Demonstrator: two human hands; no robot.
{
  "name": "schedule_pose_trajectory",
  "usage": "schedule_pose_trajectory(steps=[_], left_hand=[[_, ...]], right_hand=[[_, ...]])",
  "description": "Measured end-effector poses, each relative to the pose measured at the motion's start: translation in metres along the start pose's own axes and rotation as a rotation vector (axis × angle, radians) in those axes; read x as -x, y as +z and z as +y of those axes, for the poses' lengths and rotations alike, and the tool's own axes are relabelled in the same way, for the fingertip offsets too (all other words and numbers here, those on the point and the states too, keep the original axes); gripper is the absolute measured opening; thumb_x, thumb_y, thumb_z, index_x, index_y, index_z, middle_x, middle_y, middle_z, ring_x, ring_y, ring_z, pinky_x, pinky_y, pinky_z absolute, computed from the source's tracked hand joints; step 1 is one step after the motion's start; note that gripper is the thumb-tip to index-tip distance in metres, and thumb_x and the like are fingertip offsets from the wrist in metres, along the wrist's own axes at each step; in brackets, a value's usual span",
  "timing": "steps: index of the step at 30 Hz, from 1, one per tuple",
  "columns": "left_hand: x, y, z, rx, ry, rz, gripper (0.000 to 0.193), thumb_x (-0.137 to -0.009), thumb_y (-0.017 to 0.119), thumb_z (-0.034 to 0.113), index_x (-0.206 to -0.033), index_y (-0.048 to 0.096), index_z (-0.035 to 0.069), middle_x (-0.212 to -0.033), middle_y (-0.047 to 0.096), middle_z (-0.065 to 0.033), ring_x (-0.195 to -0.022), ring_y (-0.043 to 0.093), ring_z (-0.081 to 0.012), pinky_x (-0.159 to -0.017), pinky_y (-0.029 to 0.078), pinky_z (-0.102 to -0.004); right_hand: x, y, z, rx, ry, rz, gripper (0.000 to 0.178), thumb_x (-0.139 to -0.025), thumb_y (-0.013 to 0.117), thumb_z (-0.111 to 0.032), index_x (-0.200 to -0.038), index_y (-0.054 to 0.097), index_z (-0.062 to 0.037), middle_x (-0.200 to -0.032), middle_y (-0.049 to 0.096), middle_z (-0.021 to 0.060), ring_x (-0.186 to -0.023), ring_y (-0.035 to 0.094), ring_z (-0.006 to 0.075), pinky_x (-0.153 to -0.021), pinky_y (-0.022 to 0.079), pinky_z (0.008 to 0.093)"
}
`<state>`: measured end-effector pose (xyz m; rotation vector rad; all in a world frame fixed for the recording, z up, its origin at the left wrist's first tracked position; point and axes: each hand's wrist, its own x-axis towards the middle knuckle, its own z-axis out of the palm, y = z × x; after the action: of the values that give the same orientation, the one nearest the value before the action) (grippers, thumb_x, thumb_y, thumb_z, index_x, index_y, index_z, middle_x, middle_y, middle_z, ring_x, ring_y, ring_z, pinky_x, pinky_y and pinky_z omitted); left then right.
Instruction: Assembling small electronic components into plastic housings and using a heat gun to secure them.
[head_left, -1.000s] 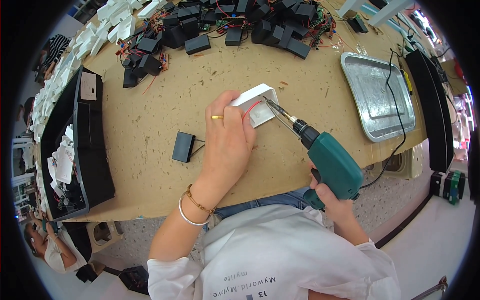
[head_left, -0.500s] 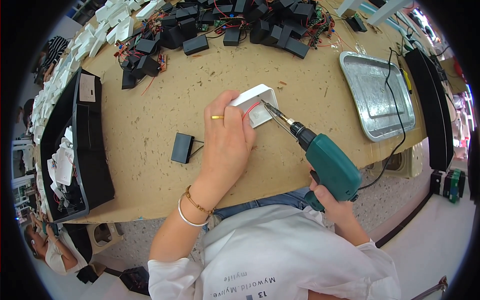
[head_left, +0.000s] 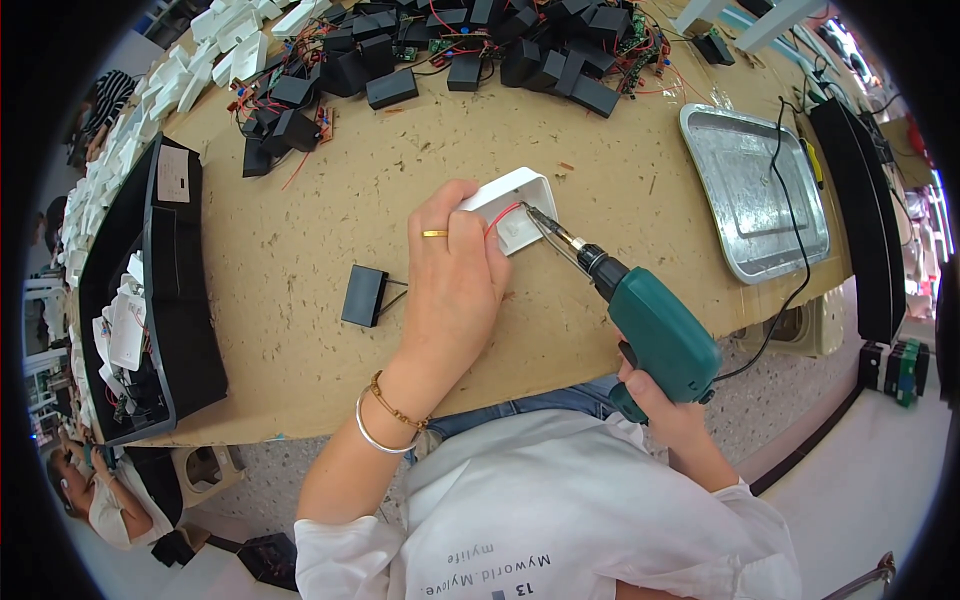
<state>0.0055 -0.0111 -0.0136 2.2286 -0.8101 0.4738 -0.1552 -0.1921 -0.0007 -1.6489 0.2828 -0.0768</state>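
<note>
My left hand (head_left: 455, 250) is closed around a white plastic case (head_left: 520, 238), its open side facing up. A red wire (head_left: 503, 213) curves out from beside my fingers inside the case. In my right hand (head_left: 655, 395) is a green soldering gun (head_left: 665, 335) gripped by its handle. Its thin metal tip reaches into the case and meets the end of the red wire. A small black box (head_left: 365, 296) lies left of my wrist, with dark leads running under my left hand. What my left fingers cover inside the case is hidden.
Black boxes with wires and circuit boards (head_left: 480, 45) are heaped at the far edge. White cases (head_left: 215, 60) pile up far left. A black bin (head_left: 185, 300) stands left; a metal tray (head_left: 755, 200) lies right, crossed by a black cord (head_left: 800, 235). A co-worker (head_left: 115, 495) sits at lower left.
The soldering gun has shifted very slightly to the left, its tip still at the wire's end. My left hand and the white case stay in place.
</note>
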Motion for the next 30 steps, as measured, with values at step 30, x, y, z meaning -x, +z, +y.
schedule_pose_trajectory(steps=[30], left_hand=[[-0.0007,0.0012,-0.0002,-0.023,-0.001,0.008,0.021,-0.076,0.057,-0.005,-0.091,0.042,-0.005,-0.117,0.044,-0.0242,-0.103,0.045,-0.0395,-0.086,0.044,-0.0433]], right_hand=[[0.0015,-0.0056,-0.0040,0.087,0.048,-0.030,0.037,-0.083,0.065,-0.018,-0.113,0.055,0.0017,-0.092,0.059,0.0070,-0.076,0.055,0.0122,-0.069,0.045,0.0270]])
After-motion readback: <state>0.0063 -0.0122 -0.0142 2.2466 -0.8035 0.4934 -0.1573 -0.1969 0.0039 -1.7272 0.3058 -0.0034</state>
